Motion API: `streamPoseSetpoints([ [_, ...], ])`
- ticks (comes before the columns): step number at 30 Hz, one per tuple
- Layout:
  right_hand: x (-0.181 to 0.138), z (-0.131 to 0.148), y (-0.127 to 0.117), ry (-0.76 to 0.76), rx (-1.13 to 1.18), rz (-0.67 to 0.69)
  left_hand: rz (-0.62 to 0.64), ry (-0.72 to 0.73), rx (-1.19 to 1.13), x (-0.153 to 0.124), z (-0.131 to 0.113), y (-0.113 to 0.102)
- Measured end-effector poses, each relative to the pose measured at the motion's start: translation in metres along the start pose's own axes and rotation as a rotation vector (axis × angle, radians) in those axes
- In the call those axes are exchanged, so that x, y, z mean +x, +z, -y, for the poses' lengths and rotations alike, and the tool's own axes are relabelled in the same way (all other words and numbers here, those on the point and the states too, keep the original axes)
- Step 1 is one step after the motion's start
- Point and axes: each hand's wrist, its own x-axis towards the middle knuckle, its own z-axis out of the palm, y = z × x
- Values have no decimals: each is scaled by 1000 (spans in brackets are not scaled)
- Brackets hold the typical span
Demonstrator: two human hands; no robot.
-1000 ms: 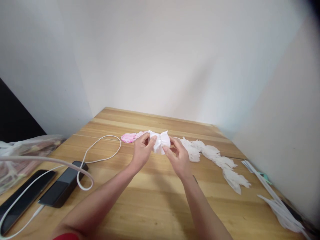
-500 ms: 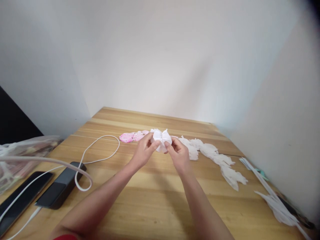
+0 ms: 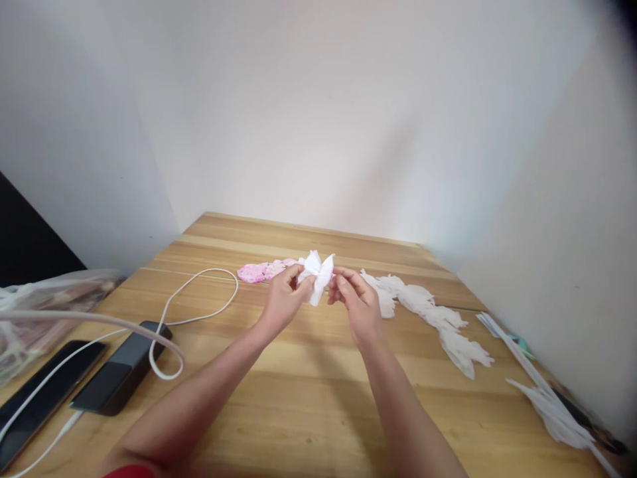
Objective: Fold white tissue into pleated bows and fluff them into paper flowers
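the lower part of the crumpled white tissue-paper bundle (image 3: 316, 271) sits behind the fingertips of the left hand (image 3: 283, 302) and the right hand (image 3: 354, 304) that pinch it, so i cannot tell how its middle is gathered. the flat pink patterned piece (image 3: 256, 272) loses its right end behind the left hand. the clear plastic bag (image 3: 50, 295) is cut off by the left edge, its contents a blur. the flat black phone (image 3: 47, 393) and the thick white cord (image 3: 74, 317) run out there too. the long thin white paper strips (image 3: 552, 408) leave at the bottom right corner, mostly covering a small teal thing (image 3: 522, 346).
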Motion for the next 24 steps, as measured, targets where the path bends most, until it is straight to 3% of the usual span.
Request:
streamPoseSetpoints([
  [14,-3,6,0,-71,-65,8,-1,-51,-69,0,-4,1],
  [24,1,6,-4,-82,-154,-126,76,-107,-117,-1,-10,2],
])
